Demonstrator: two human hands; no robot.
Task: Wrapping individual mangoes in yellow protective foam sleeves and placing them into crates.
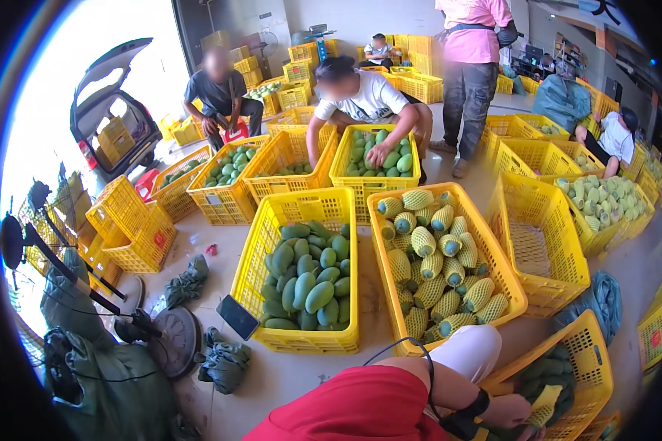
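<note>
My left hand, reaching from a red sleeve with a black band at the wrist, has its fingers closed at a yellow foam net sleeve. Only a small part of my right hand shows below it at the bottom edge; its grip is hidden. Both are over a tilted yellow crate with dark green mangoes inside. Left of it, a yellow-orange crate holds mangoes in foam nets. Another yellow crate holds bare green mangoes.
A person in white reaches into crates ahead; a seated person and a standing person in pink are beyond. A phone-like dark device rests at a crate's corner. Fan stands and green bags are left.
</note>
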